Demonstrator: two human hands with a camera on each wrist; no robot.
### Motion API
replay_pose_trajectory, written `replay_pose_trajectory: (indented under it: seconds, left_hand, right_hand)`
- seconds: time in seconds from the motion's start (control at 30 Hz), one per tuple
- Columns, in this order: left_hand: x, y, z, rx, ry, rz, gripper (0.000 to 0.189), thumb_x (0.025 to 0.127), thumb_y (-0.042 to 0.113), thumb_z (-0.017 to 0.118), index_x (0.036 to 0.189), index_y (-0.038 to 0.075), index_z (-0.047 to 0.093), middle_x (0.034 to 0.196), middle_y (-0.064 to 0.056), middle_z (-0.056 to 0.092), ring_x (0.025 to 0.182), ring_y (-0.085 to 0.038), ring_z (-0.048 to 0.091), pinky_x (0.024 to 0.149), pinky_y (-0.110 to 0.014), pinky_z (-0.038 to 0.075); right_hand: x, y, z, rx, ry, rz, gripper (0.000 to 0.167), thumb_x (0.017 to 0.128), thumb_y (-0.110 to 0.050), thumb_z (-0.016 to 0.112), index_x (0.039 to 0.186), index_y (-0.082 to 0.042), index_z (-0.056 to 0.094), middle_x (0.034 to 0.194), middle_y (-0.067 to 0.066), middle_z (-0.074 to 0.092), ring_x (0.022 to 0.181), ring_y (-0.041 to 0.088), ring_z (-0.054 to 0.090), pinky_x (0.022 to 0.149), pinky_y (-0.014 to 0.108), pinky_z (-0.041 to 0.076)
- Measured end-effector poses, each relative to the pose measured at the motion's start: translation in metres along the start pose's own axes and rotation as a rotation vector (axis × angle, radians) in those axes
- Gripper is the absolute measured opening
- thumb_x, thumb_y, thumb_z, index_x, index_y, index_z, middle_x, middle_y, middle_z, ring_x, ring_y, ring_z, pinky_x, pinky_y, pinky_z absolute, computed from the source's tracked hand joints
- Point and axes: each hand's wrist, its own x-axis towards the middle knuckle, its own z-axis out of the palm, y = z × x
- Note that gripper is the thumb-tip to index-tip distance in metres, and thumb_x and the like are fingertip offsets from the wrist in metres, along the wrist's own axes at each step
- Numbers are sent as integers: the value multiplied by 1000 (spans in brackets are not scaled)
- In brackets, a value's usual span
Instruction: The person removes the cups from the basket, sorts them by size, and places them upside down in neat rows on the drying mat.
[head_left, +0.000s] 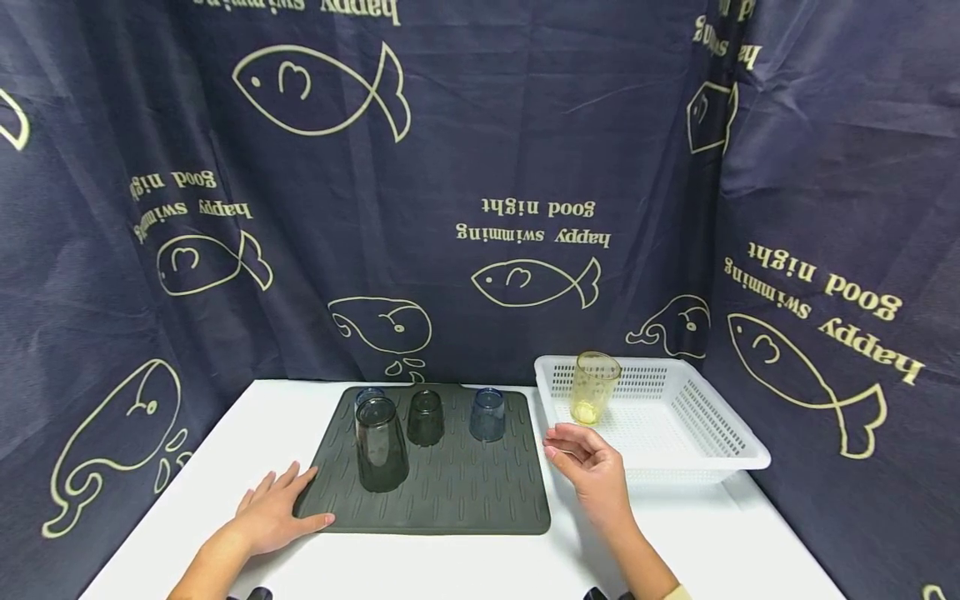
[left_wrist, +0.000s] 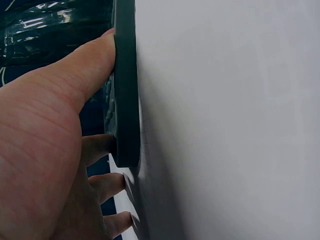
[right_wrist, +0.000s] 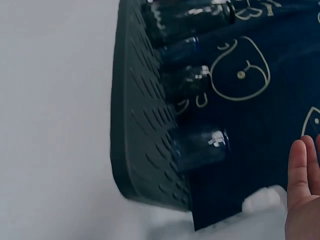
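Note:
My left hand [head_left: 272, 515] rests at the front left corner of the dark drying mat [head_left: 480, 500], fingers spread and thumb on its front edge. In the left wrist view the thumb [left_wrist: 95, 57] lies against the mat's rim. My right hand [head_left: 592, 467] is in the air between the mat and the white basket [head_left: 720, 458], fingers loosely bent, holding nothing. A tall dark glass [head_left: 382, 454] stands on the mat, partly hiding a blue glass [head_left: 369, 393]. Beside them are a short dark glass [head_left: 425, 419] and another blue glass [head_left: 487, 417]. A yellow glass [head_left: 595, 387] stands inside the basket.
The white table [head_left: 420, 567] carries the mat at centre left and the basket at the right. A dark blue curtain [head_left: 450, 167] with fish and whale drawings hangs behind and along both sides.

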Motion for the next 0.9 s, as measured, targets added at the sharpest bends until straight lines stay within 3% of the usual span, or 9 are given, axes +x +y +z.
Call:
replay_pose_trajectory:
  seconds: [0.27,0.6,0.9]
  left_hand:
    - [1,-1,1,-3,1,-5,103,82,72,70,151,-1,44,156,-40,31,140,-71,22,108,-85,19]
    - [1,-2,3,-9,-3,-16,104,82,72,70,151,-1,43,157,-40,31,140,-71,21,109,-84,17]
    - [-1,0,1,-13,5,-14,104,82,71,70,152,-1,43,157,-39,30,141,-71,21,109,-84,18]
  right_hand:
    - [9,-5,-20,-14,28,-54,34,85,14,73,117,19,60,106,11,77,94,11,76,83,22,61]
    - [28,-19,-41,-133,57,-23,32,87,7,76,115,15,64,104,6,77,92,4,73,84,18,59]
    - [52,-29,-59,-248,89,3,33,89,-4,79,117,10,66,102,-7,76,92,0,71,81,13,57]
